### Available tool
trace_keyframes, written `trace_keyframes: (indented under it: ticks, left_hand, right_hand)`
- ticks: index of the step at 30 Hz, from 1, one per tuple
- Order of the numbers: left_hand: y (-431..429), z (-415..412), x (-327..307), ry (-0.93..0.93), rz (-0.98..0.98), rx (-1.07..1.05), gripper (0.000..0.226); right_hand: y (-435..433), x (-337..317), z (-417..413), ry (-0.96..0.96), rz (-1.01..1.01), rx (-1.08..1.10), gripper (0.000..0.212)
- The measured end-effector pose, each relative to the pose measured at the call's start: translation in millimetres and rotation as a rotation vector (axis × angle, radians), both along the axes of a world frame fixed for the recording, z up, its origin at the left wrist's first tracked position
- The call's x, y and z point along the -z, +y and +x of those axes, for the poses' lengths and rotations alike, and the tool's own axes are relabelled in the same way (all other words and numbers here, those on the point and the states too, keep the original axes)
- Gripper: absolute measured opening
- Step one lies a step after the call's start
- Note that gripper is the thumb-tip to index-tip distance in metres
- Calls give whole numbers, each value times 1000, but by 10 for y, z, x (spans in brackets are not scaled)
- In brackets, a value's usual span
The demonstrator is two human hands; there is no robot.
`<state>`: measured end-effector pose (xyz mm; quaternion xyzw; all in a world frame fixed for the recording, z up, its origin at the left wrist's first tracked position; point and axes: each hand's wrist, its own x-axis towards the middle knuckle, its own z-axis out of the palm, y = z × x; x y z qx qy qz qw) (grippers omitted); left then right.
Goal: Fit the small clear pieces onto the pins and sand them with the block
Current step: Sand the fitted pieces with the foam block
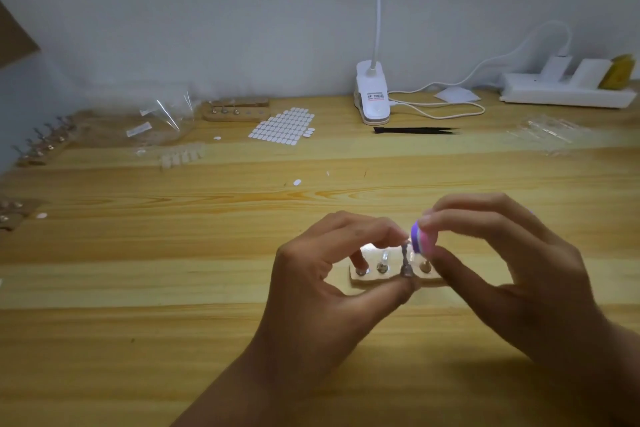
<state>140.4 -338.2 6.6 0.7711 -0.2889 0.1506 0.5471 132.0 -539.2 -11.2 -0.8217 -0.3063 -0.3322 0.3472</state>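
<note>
Pinching observed: left hand (329, 274) gripped upright metal pin (406, 262) between thumb and forefinger, at front edge of wooden holder (362, 280) on table (173, 288). Whether pin sat in holder could not be told. Right hand (512, 270) held purple-pink sanding block (421, 240) between fingertips and thumb, block against pin top. Clear piece there too blurred to confirm. Black tweezers (415, 130) lay well behind.
</note>
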Motion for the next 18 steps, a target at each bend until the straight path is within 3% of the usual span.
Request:
trace_keyframes:
  ticks: [5,10,14,18]
  left_hand:
    - [-7,18,21,50,-4,2,32]
    - [-4,14,28,74,-14,-3,31]
    - [-4,32,36,84,-20,17,30]
    - [-6,60,68,161,-75,59,30]
  right_hand:
    - [43,-36,-10,-19,80,-12,25]
    - [-12,-9,23,-5,-17,22,26]
    - [40,-39,-27,-18,82,-41,22]
    - [12,12,18,-22,-28,33,26]
